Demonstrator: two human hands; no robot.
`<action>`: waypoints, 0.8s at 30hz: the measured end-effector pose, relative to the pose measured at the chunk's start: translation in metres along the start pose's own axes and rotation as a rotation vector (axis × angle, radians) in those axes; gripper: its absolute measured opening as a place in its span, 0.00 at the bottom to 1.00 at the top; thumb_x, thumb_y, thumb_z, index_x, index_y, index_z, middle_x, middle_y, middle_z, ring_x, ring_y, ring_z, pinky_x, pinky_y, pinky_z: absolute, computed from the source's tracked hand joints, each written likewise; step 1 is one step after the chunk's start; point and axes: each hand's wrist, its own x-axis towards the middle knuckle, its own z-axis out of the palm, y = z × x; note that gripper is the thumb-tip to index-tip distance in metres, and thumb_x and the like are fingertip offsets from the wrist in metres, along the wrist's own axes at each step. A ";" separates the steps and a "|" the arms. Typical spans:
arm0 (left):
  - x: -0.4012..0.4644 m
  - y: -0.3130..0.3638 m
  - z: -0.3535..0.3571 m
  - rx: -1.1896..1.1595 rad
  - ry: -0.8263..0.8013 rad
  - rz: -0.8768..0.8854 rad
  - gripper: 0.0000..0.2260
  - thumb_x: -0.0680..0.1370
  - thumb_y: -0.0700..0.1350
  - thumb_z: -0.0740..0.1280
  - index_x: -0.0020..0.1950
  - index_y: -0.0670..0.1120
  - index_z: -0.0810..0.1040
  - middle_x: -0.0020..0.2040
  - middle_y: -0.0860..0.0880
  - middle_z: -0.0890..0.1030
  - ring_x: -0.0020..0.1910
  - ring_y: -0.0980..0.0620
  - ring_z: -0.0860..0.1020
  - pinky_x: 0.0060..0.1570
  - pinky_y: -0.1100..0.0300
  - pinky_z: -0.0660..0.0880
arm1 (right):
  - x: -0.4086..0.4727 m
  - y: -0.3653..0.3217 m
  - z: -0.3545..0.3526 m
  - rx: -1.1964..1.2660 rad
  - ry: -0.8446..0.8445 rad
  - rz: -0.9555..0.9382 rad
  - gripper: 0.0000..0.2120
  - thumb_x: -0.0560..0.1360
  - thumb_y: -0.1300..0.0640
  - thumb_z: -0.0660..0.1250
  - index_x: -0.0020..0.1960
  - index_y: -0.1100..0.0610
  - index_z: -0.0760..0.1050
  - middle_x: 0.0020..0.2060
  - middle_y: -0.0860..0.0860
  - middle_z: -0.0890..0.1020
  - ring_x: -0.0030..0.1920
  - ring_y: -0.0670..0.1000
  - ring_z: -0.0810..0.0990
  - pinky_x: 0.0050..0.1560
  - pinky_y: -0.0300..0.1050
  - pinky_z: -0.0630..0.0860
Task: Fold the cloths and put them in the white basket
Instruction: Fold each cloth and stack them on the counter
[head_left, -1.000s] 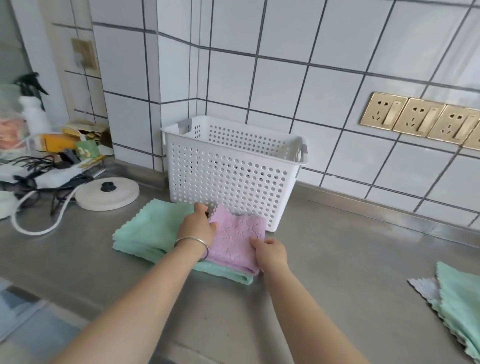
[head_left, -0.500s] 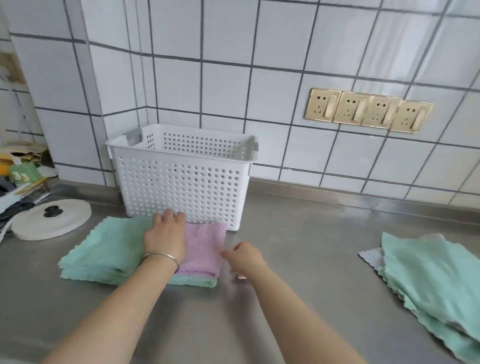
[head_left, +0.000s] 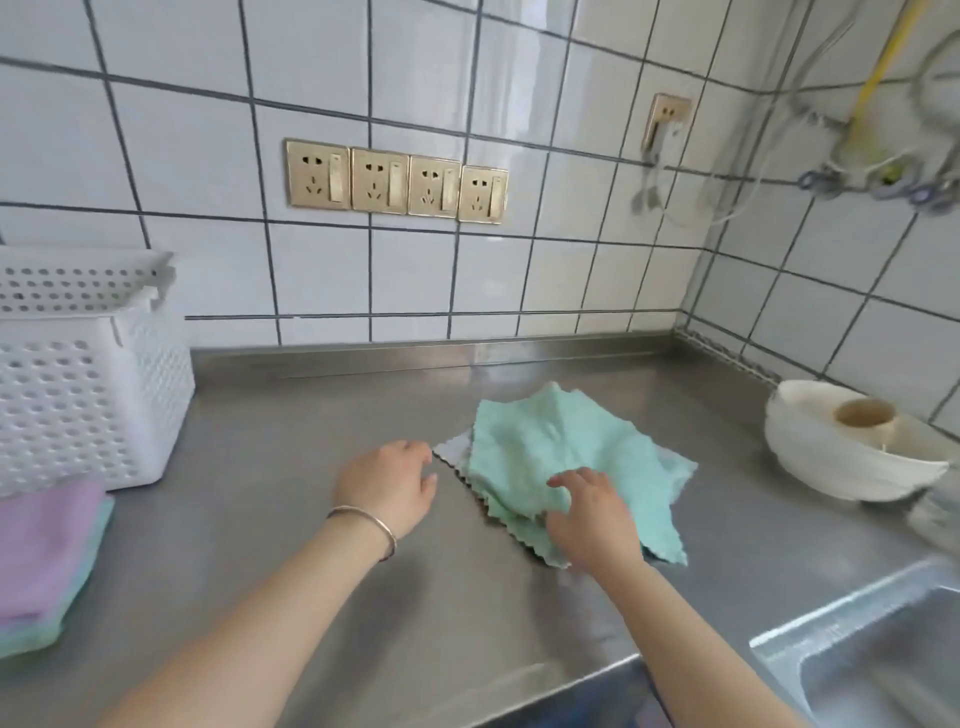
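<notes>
The steel counter (head_left: 322, 597) fills the lower half of the frame, backed by a white tiled wall carrying a row of four gold sockets (head_left: 396, 182) at upper centre. Just right of centre lies a loose pile of unfolded cloths: a crumpled green cloth (head_left: 561, 441) on top, with a grey cloth (head_left: 453, 451) showing beneath its left edge. The right hand (head_left: 589, 512) rests on the near portion of the green cloth, fingers spread and slightly curled, touching the fabric; whether any of it is pinched cannot be told. The left hand (head_left: 387, 486), a metal bangle (head_left: 371, 525) at the wrist, sits just left of the pile, fingers loosely open, holding nothing, its fingertips just beside the grey cloth's corner; contact cannot be confirmed. The white basket (head_left: 78, 379) stands at middle left against the wall; its contents cannot be seen. Just in front of it, at the lower left edge, lies a stack of folded cloths on the counter, a purple folded cloth (head_left: 39, 545) on top of green folded cloths (head_left: 31, 636). A white bowl (head_left: 852, 457) holding a tape roll (head_left: 865, 415) sits at middle right, and a sink (head_left: 883, 670) occupies the lower right corner.
</notes>
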 end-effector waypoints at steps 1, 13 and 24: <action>0.001 0.017 0.010 -0.004 -0.026 0.041 0.12 0.77 0.52 0.60 0.57 0.52 0.75 0.58 0.52 0.79 0.58 0.47 0.77 0.52 0.56 0.74 | 0.000 0.010 0.000 -0.023 -0.007 -0.016 0.22 0.72 0.58 0.61 0.66 0.51 0.70 0.63 0.47 0.72 0.65 0.51 0.68 0.59 0.43 0.69; 0.005 0.118 0.065 0.162 -0.042 0.225 0.12 0.76 0.47 0.56 0.54 0.48 0.76 0.53 0.47 0.80 0.55 0.44 0.77 0.53 0.53 0.69 | 0.010 0.048 0.017 -0.264 0.125 -0.287 0.17 0.50 0.58 0.80 0.22 0.52 0.70 0.18 0.47 0.72 0.18 0.47 0.71 0.22 0.37 0.56; 0.037 0.096 0.064 0.029 0.057 -0.092 0.09 0.73 0.45 0.64 0.51 0.53 0.80 0.50 0.51 0.82 0.50 0.48 0.81 0.39 0.58 0.71 | 0.032 0.075 0.004 -0.280 0.236 -0.303 0.23 0.39 0.69 0.75 0.26 0.52 0.70 0.19 0.47 0.70 0.19 0.49 0.70 0.26 0.38 0.55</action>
